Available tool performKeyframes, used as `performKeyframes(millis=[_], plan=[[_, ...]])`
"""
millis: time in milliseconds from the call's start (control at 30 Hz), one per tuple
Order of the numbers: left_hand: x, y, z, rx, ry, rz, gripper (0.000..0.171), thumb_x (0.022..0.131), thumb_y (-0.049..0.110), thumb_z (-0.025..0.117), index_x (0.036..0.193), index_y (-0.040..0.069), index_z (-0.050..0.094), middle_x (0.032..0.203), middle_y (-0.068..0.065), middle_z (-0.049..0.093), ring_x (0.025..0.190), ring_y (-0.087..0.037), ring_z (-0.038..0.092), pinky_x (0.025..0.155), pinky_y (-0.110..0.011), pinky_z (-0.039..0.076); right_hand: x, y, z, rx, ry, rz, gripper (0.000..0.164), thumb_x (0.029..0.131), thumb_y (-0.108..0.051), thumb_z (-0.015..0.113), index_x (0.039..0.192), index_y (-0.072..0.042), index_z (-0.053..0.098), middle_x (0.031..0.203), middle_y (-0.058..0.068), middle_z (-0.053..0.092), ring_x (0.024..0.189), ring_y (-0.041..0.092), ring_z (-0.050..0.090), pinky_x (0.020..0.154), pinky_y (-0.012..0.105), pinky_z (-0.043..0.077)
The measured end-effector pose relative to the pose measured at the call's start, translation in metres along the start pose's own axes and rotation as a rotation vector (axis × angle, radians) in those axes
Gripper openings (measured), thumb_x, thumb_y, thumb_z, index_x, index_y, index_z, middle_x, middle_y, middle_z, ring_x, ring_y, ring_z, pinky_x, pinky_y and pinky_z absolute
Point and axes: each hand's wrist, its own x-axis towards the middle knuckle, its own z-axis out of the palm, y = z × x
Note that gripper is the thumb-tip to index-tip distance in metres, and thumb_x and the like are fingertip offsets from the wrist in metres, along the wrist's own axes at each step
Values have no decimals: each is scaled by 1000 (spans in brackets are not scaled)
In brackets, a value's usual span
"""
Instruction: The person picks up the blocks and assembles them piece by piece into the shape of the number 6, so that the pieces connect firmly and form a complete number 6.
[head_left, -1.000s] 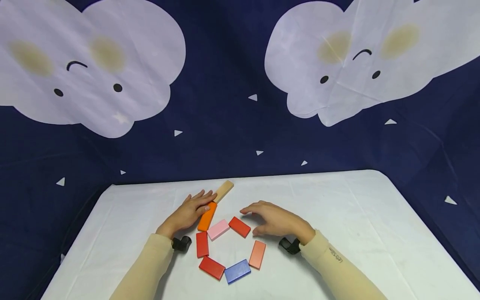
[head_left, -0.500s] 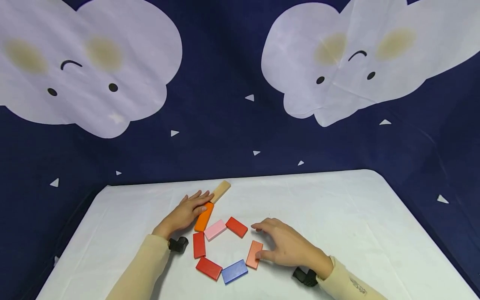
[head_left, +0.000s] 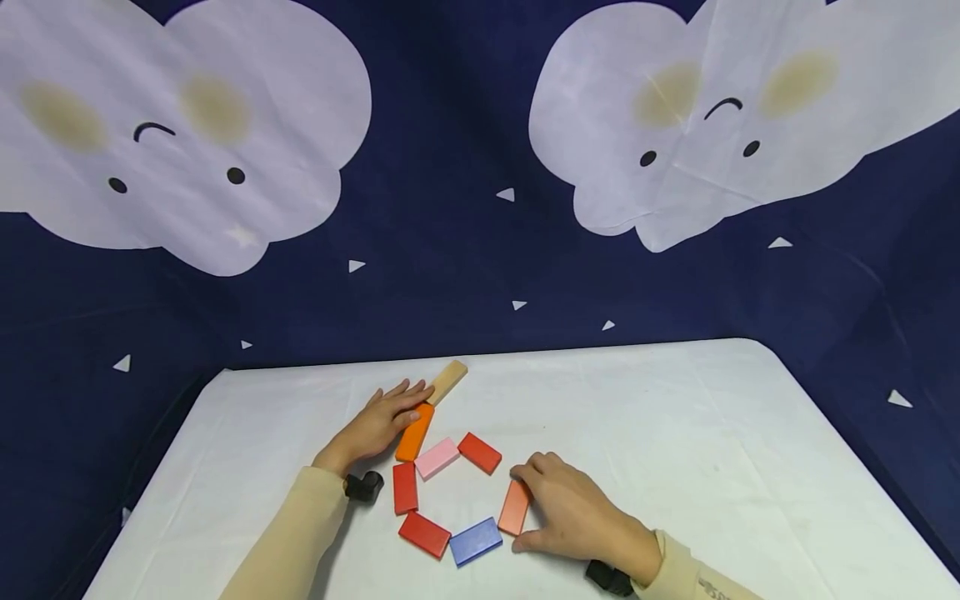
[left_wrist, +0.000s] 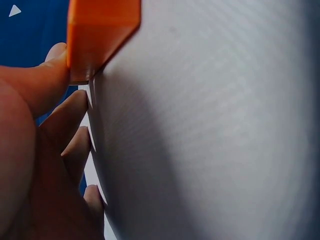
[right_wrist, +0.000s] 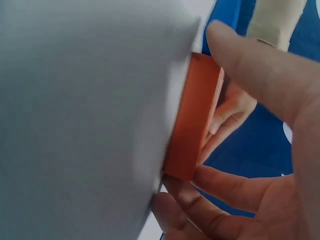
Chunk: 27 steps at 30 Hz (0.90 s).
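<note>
My left hand (head_left: 378, 421) lies at the left with fingers stretched out. Its thumb touches the orange block (head_left: 415, 432), and its fingertips reach the tan wooden block (head_left: 447, 382) beyond. In the left wrist view the thumb meets the orange block (left_wrist: 100, 40). My right hand (head_left: 573, 508) holds a coral block (head_left: 513, 507) lengthwise, its fingers curled at the far end and thumb at the near end. The right wrist view shows this coral block (right_wrist: 192, 120) flat on the table between thumb and fingers.
The coral block belongs to a rough ring with a blue block (head_left: 476, 542), a lower red block (head_left: 424, 534), a left red block (head_left: 405, 488), a pink block (head_left: 437, 458) and a top red block (head_left: 480, 453). A white cloth covers the table (head_left: 675, 417); a dark cloud-printed curtain (head_left: 450, 208) hangs behind.
My right hand has come down from beside the top red block to the coral block, and its fingers have closed around that block's ends. The left hand stays on the orange block.
</note>
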Motion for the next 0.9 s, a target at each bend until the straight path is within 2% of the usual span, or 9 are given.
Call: performKeyframes(millis=[300,900], plan=[[0,3,-1,-8,-7,-19,48,105,22,52,153,15,45,160,-11,35,152,-36,17,120,-62,1,4,3,0,-3,-1,-21,62,74,-41,87,122,-7,66,109,-2,60,97,12,54,80,32,54],[1,2,0,-9,-9,-20,49,105,22,52,153,16,45,160,-10,35,152,-36,17,120,-62,0,9,7,-1,59,11,-31,62,72,-36,87,126,-12,67,106,-6,58,96,9,52,79,29,52]])
